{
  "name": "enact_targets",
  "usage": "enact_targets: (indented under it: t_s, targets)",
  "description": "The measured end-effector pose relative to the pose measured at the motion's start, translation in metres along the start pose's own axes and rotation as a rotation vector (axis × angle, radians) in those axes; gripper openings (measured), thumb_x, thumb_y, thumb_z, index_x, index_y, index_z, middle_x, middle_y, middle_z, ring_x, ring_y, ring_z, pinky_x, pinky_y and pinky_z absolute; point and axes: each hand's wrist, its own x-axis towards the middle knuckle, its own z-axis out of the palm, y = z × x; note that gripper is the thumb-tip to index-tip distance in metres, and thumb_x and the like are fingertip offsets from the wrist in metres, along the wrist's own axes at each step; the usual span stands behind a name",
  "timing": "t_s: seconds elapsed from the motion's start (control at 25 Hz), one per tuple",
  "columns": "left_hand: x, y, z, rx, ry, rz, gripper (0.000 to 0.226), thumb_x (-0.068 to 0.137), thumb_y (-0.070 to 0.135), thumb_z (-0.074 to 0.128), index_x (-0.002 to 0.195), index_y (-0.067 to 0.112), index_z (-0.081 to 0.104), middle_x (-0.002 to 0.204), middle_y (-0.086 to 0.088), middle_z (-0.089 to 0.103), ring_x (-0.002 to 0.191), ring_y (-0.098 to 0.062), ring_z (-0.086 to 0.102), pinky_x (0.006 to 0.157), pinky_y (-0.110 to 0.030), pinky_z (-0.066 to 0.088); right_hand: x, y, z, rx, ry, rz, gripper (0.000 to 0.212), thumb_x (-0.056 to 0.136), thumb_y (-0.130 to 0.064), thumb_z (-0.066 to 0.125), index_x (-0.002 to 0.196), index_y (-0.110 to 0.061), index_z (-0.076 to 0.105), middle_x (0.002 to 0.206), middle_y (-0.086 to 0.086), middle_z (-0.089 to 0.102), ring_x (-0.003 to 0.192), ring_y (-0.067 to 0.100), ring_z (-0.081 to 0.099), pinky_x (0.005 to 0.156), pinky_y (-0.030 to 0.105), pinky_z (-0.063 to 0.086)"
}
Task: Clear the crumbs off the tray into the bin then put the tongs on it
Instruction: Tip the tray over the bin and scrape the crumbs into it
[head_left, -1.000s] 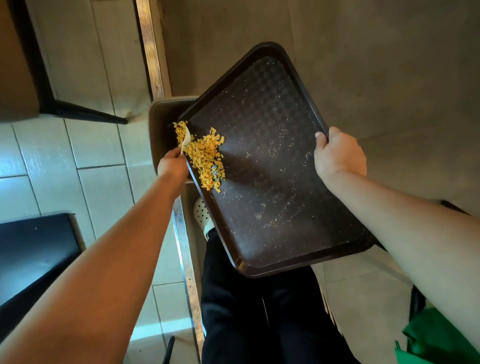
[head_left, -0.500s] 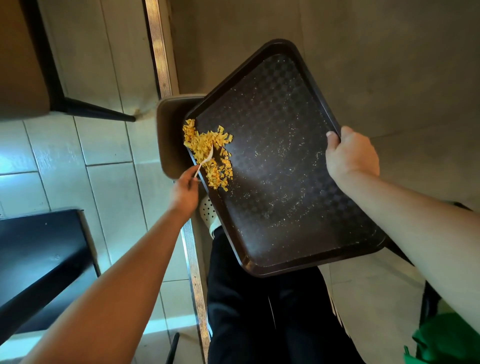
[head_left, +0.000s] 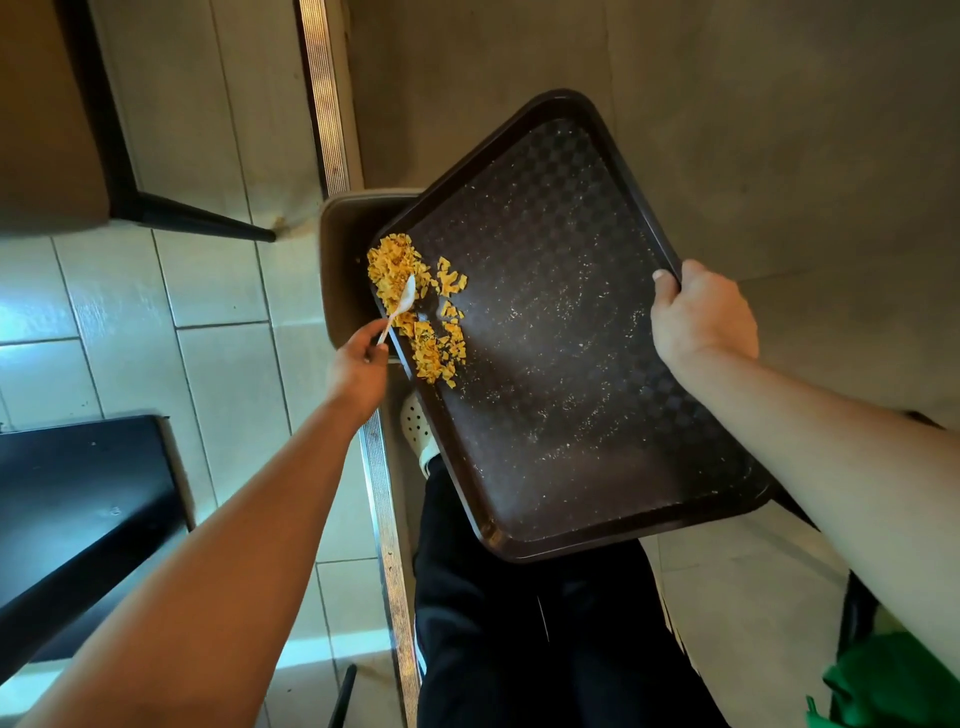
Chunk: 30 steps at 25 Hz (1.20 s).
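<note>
**Crumbs at the tray's edge, over the bin**

Here, in the head view, the dark brown tray (head_left: 561, 332) is the landmark: it is held tilted in the air, its long left rim lowest. The right hand (head_left: 701, 317) grips the tray's right rim, thumb on top and fingers curled under the edge. The left hand (head_left: 358, 364), just off the tray's left rim, pinches the handle of a small white spoon (head_left: 402, 304), whose bowl lies on the tray among the crumbs.

The crumbs (head_left: 415, 306), yellow-orange flakes, are heaped against the tray's left rim, in its upper half, with a few loose pieces just to the right of the heap. Fine pale specks are scattered over the rest of the tray's patterned surface.

The bin (head_left: 337, 244), a tan container with a rounded rim, stands under the tray's upper left corner; the tray covers much of its opening, and the crumb heap sits right above that edge.

Below the tray's near end are the person's dark trousers (head_left: 519, 623), and a pale perforated shoe (head_left: 415, 421) shows just left of the tray's lower left rim. A ridged metal strip (head_left: 332, 104) runs along the floor past the tray's left side. Well left of the tray lie pale floor tiles (head_left: 218, 364), a black furniture leg (head_left: 197, 218) and a black bench (head_left: 78, 509). Something green (head_left: 898, 686) sits far below the tray's right corner. The tongs are not seen.
</note>
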Motion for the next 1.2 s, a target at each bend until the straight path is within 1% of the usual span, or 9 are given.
enact_targets:
  t_s: [0.16, 0.32, 0.44, 0.52, 0.72, 0.8, 0.92, 1.04, 1.2]
  targets:
    - [0.003, 0.005, 0.006, -0.057, 0.067, -0.073, 0.038, 0.100, 0.014, 0.037, 0.136, 0.023, 0.046, 0.070, 0.002, 0.048, 0.051, -0.010, 0.038, 0.039, -0.014, 0.035, 0.000, -0.001, 0.000, 0.002, -0.002, -0.004, 0.027, 0.099, -0.034, 0.035, 0.083, -0.013, 0.041, 0.096, 0.021, 0.060, 0.086, 0.038, 0.054, 0.065, 0.035, 0.035]
    - [0.001, 0.024, 0.011, -0.142, 0.108, -0.025, 0.037, 0.099, 0.016, 0.039, 0.133, 0.025, 0.049, 0.090, 0.001, 0.058, 0.062, -0.006, 0.048, 0.058, -0.021, 0.043, -0.001, -0.002, -0.002, -0.012, -0.006, -0.008, 0.026, 0.100, -0.034, 0.035, 0.084, -0.014, 0.041, 0.094, 0.020, 0.060, 0.083, 0.036, 0.053, 0.064, 0.035, 0.034]
    - [0.006, 0.037, 0.012, -0.130, 0.070, -0.015, 0.036, 0.099, 0.017, 0.040, 0.132, 0.027, 0.049, 0.078, 0.003, 0.056, 0.056, -0.009, 0.045, 0.052, -0.021, 0.040, -0.001, -0.001, -0.001, -0.014, 0.002, -0.008, 0.027, 0.100, -0.034, 0.035, 0.084, -0.014, 0.042, 0.089, 0.016, 0.059, 0.076, 0.032, 0.048, 0.063, 0.035, 0.034]
    - [0.015, 0.039, 0.008, -0.145, 0.086, -0.069, 0.037, 0.098, 0.016, 0.041, 0.133, 0.023, 0.049, 0.087, 0.000, 0.058, 0.058, -0.008, 0.046, 0.054, -0.020, 0.041, 0.000, -0.001, -0.001, -0.016, 0.007, -0.005, 0.027, 0.100, -0.034, 0.035, 0.084, -0.014, 0.042, 0.086, 0.014, 0.055, 0.074, 0.030, 0.044, 0.064, 0.035, 0.033]
    - [0.019, 0.035, -0.002, -0.191, 0.136, -0.104, 0.037, 0.098, 0.015, 0.041, 0.134, 0.022, 0.050, 0.115, -0.007, 0.060, 0.092, -0.019, 0.060, 0.080, -0.028, 0.048, -0.001, 0.000, -0.001, -0.014, 0.007, -0.006, 0.027, 0.100, -0.034, 0.035, 0.084, -0.013, 0.042, 0.085, 0.014, 0.054, 0.074, 0.030, 0.046, 0.064, 0.035, 0.035]
    - [0.018, 0.036, -0.002, -0.192, 0.106, -0.054, 0.037, 0.097, 0.015, 0.041, 0.132, 0.024, 0.050, 0.109, -0.006, 0.062, 0.083, -0.016, 0.059, 0.076, -0.027, 0.049, -0.002, 0.000, 0.000, -0.015, 0.011, -0.010, 0.027, 0.100, -0.034, 0.035, 0.084, -0.014, 0.042, 0.089, 0.017, 0.058, 0.077, 0.033, 0.049, 0.064, 0.035, 0.036]
    - [0.024, 0.043, -0.001, -0.197, 0.036, -0.066, 0.035, 0.098, 0.018, 0.042, 0.130, 0.028, 0.051, 0.088, -0.002, 0.059, 0.061, -0.012, 0.051, 0.055, -0.022, 0.044, -0.003, 0.000, 0.001, -0.016, 0.017, -0.008, 0.027, 0.100, -0.034, 0.035, 0.085, -0.014, 0.043, 0.092, 0.018, 0.059, 0.079, 0.034, 0.050, 0.064, 0.036, 0.036]
    - [0.031, 0.045, -0.003, -0.155, 0.003, -0.104, 0.035, 0.098, 0.019, 0.042, 0.131, 0.028, 0.050, 0.074, 0.000, 0.051, 0.054, -0.011, 0.041, 0.051, -0.023, 0.037, -0.003, 0.001, 0.002, -0.014, 0.025, -0.011, 0.028, 0.100, -0.035, 0.035, 0.087, -0.012, 0.047, 0.092, 0.017, 0.060, 0.081, 0.035, 0.053, 0.065, 0.037, 0.038]
    - [0.024, 0.037, -0.007, -0.177, 0.065, -0.095, 0.036, 0.098, 0.016, 0.040, 0.132, 0.023, 0.050, 0.088, -0.001, 0.059, 0.063, -0.009, 0.049, 0.058, -0.020, 0.042, -0.001, 0.001, 0.002, -0.013, 0.015, -0.003, 0.028, 0.099, -0.035, 0.035, 0.085, -0.012, 0.045, 0.094, 0.019, 0.060, 0.087, 0.039, 0.055, 0.067, 0.037, 0.037]
